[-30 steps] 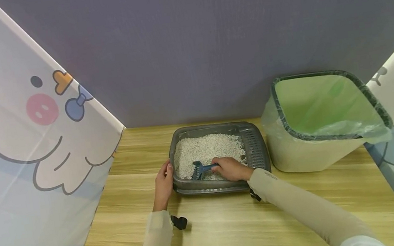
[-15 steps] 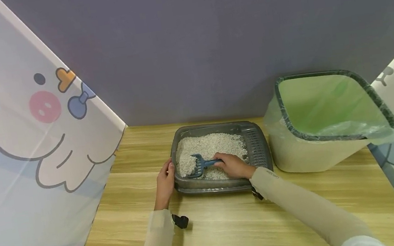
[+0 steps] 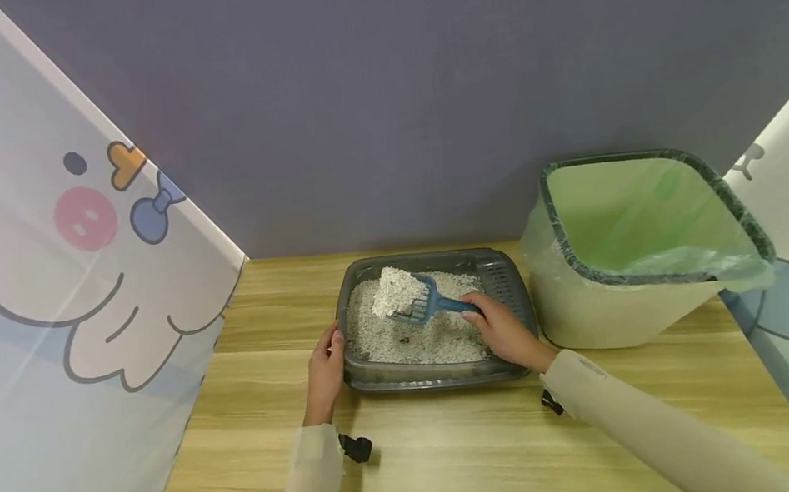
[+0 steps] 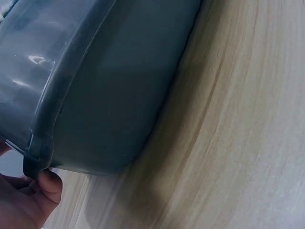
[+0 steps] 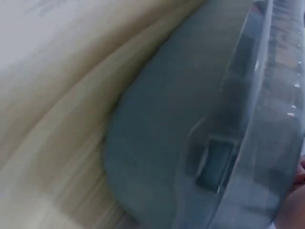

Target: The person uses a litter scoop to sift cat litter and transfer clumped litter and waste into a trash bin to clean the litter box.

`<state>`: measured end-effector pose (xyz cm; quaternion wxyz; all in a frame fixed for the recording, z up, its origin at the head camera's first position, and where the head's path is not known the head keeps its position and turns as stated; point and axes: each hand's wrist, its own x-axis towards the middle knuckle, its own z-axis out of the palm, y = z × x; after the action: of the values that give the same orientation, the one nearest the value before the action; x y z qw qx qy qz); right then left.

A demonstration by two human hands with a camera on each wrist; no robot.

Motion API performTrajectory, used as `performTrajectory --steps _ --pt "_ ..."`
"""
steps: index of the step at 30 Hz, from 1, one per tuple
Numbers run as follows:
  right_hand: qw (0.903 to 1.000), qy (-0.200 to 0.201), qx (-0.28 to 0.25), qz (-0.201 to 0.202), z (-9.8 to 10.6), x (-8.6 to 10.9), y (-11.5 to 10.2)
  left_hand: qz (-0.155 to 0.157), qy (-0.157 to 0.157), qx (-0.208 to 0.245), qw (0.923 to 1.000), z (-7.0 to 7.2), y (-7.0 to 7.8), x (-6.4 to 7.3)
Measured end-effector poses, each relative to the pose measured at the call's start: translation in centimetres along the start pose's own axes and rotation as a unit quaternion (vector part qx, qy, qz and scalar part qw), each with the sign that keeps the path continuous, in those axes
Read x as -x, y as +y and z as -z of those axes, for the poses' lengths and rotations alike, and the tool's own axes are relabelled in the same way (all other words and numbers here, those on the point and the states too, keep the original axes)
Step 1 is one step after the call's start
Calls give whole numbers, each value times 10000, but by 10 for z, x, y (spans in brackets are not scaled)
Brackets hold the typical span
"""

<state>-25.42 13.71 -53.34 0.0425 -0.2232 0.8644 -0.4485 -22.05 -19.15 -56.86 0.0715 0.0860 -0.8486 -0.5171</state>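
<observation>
In the head view my right hand [image 3: 507,333] grips the handle of a blue slotted litter scoop [image 3: 431,303] above the right part of a grey litter box [image 3: 431,375]. A heap of pale litter [image 3: 396,289] lies on the scoop's head. Below it, more litter [image 3: 446,346] covers the box floor, with a small dark clump [image 3: 403,340] on it. My left hand [image 3: 324,376] holds the box at its left rim; the left wrist view shows the thumb and fingers [image 4: 50,183] pinching the rim lip. Only an edge of my right hand shows in the right wrist view, beyond the box wall [image 5: 171,119].
Right of the box stands a pale bin [image 3: 593,315] with a dark rim and a thin clear liner folded over it. A grey wall [image 3: 359,100] rises behind the wooden tabletop [image 3: 454,456]. Cartoon-printed sheets [image 3: 15,350] border both sides.
The scoop has come up out of the litter, now loaded with a heap, and my right hand has moved to the right. My left hand stays on the rim.
</observation>
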Motion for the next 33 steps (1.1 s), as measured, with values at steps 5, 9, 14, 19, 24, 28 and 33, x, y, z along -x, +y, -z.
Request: performTrajectory --steps 5,9,14,19,24,28,33 --pt "9986 527 103 -40 8 8 -4 -8 -7 91 10000 2 1 1" --pt "9957 853 350 103 16 10 -8 37 -66 57 10000 3 2 1" --pt "9901 1287 446 338 21 12 -15 52 -87 5 9999 3 2 2" --pt "9863 1539 461 375 22 16 -20 103 -98 57 9999 2 0 3" --pt "9838 1677 434 468 18 21 -18 59 -46 63 10000 1 -2 4" --pt "9791 1908 314 633 15 24 -17 34 -44 27 10000 2 -1 4" --pt "9751 2066 346 724 10 26 -16 35 4 26 10000 1 -1 5"
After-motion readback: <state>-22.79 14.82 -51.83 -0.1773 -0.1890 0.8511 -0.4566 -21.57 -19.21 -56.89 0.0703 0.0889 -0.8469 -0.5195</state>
